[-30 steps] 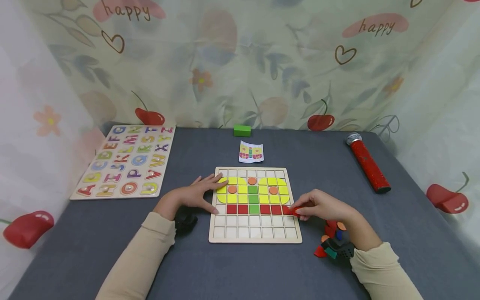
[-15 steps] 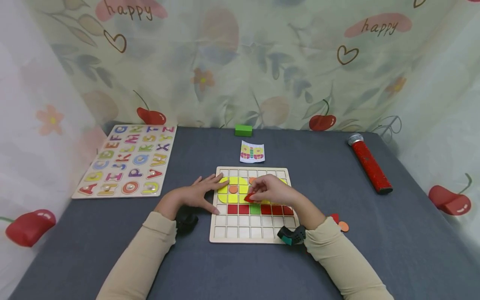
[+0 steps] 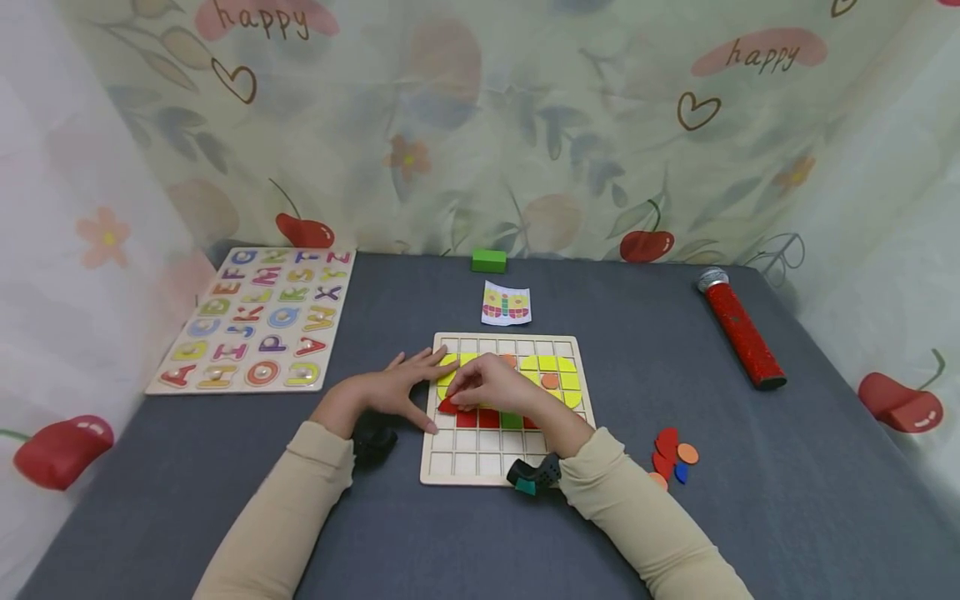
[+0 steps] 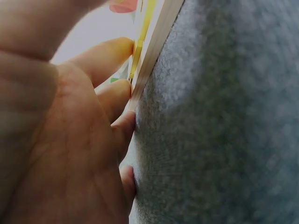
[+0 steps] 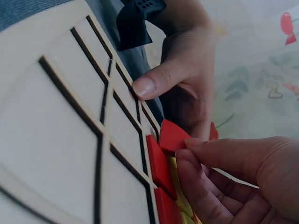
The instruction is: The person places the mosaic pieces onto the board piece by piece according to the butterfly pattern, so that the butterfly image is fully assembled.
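A wooden grid board [image 3: 450, 468] lies mid-table with yellow, orange, green and red tiles in its cells. My right hand [image 3: 495, 387] pinches a red tile with one rounded edge [image 5: 174, 136] between thumb and fingertips. It is tilted over the left end of the red row, beside a seated red square tile [image 5: 161, 165]. The right hand hides part of the tile pattern in the head view. My left hand [image 3: 390, 387] lies spread at the board's left edge, its thumb on the rim. In the left wrist view its fingertips [image 4: 122, 46] touch the board's edge and a yellow tile.
Loose red, orange and blue pieces [image 3: 666, 442] lie right of the board. Behind it are a small butterfly picture card [image 3: 506, 303] and a green block [image 3: 489, 261]. An alphabet board [image 3: 258, 321] lies at left, a red microphone [image 3: 741, 333] at right.
My right hand has moved left from the board's right edge, where a rounded red tile now fills the row's end. It carries another red tile to the left end. My left hand stays put.
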Demonstrator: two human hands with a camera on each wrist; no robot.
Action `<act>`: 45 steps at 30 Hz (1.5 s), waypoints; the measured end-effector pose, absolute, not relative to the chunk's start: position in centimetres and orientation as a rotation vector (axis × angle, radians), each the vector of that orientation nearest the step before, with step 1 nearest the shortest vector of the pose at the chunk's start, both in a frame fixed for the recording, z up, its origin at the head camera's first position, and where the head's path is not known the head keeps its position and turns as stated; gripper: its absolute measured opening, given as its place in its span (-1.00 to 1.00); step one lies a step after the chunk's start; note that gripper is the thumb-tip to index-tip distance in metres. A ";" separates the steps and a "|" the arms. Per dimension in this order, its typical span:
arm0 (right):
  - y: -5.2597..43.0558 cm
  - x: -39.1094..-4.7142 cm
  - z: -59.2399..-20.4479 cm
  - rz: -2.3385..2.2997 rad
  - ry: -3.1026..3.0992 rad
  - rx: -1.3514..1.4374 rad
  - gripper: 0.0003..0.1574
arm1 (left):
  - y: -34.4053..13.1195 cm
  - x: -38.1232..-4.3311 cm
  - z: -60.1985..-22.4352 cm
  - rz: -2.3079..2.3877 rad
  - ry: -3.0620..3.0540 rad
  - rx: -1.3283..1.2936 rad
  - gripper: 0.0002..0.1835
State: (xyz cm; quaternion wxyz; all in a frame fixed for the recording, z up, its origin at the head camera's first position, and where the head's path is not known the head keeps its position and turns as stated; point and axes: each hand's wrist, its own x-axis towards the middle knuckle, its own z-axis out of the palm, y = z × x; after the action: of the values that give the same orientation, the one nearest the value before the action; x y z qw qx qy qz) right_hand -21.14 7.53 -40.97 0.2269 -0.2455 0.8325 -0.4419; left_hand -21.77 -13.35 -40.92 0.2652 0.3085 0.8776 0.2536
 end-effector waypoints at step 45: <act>22.1 -15.1 -39.1 -1.096 2.526 -0.477 -0.72 | -12.6 -21.3 -41.0 0.751 2.435 0.719 0.02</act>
State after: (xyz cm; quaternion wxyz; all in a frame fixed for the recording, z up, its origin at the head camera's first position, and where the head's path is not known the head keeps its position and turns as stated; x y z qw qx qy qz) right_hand -15.10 22.08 -39.12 0.1728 -0.1680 0.8902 -0.3865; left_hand -21.32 -12.59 -41.00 0.2445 0.2633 0.8917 0.2751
